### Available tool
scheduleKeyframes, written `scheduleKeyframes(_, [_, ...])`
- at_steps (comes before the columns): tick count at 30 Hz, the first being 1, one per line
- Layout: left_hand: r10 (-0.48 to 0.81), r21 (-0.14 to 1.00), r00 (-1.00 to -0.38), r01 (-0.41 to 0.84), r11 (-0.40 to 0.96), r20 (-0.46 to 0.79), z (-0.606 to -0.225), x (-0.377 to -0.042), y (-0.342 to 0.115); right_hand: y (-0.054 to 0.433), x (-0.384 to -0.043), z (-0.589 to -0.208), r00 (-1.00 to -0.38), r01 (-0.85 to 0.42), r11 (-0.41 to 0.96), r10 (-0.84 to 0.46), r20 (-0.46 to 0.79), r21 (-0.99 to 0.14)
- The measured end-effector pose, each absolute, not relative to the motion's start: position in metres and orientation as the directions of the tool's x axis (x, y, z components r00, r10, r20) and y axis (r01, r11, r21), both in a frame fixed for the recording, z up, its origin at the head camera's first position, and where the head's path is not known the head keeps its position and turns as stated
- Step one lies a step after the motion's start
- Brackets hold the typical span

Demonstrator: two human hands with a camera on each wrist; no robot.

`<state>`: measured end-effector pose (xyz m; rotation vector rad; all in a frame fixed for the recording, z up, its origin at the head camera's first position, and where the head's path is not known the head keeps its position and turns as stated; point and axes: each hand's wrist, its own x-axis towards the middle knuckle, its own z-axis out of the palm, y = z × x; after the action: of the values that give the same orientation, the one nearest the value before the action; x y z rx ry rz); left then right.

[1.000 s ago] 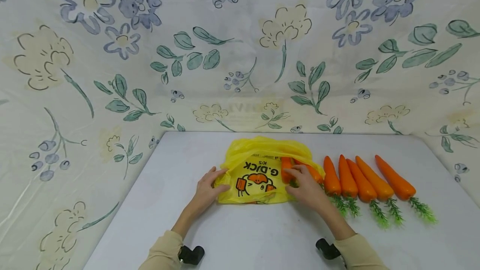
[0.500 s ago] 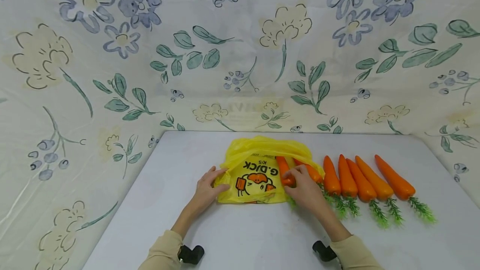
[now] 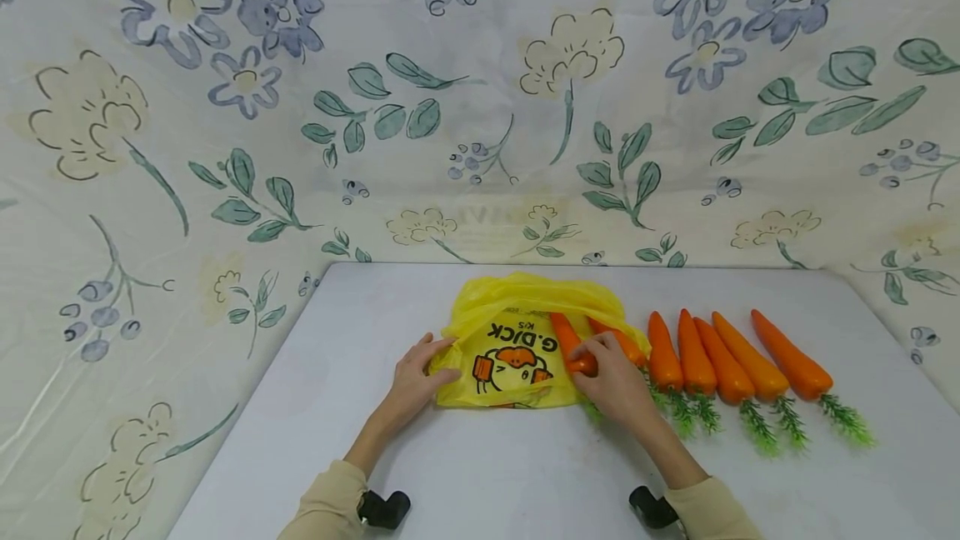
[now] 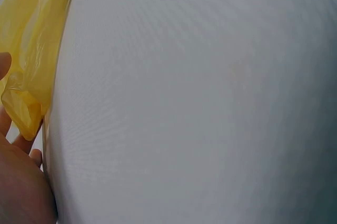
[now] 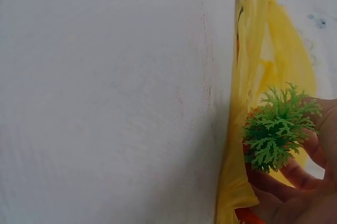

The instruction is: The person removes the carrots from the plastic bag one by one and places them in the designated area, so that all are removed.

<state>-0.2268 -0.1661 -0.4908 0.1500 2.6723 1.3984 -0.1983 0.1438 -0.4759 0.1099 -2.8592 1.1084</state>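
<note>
A yellow plastic bag (image 3: 461, 315) with a printed cartoon lies flat on the white table, its mouth spread toward me. At its left edge, my left hand (image 3: 411, 372) holds the plastic, with the thumb on the near side. My right hand (image 3: 613, 377) grips an orange toy carrot (image 3: 566, 335) at its thick end. That carrot's tip points away, into the bag's mouth. Its green leafy top (image 5: 279, 129) shows beside the fingers in the right wrist view. Another carrot (image 3: 628, 347) lies in the bag's right side, partly behind my right hand.
Several more carrots (image 3: 663, 352) lie in a row right of the bag, leafy tops toward me. The white table (image 3: 510, 473) ends at a floral-patterned cloth (image 3: 480, 215) behind it. A black wrist mount (image 3: 384, 510) sits by the left sleeve, another (image 3: 651, 508) by the right.
The carrot in my right hand has shifted left and turned so its tip points up-left into the bag. My right hand has moved slightly with it. My left hand stays put.
</note>
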Motion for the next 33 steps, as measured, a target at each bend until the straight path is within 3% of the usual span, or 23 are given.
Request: scheduleKeyframes(33, [0.142, 0.822, -0.987, 0.024, 0.568, -0.07, -0.491, -0.227, -0.166, 0.142, -0.186, -0.467, -0.989, -0.144, 0.643, -0.059, 0.139, -0.752])
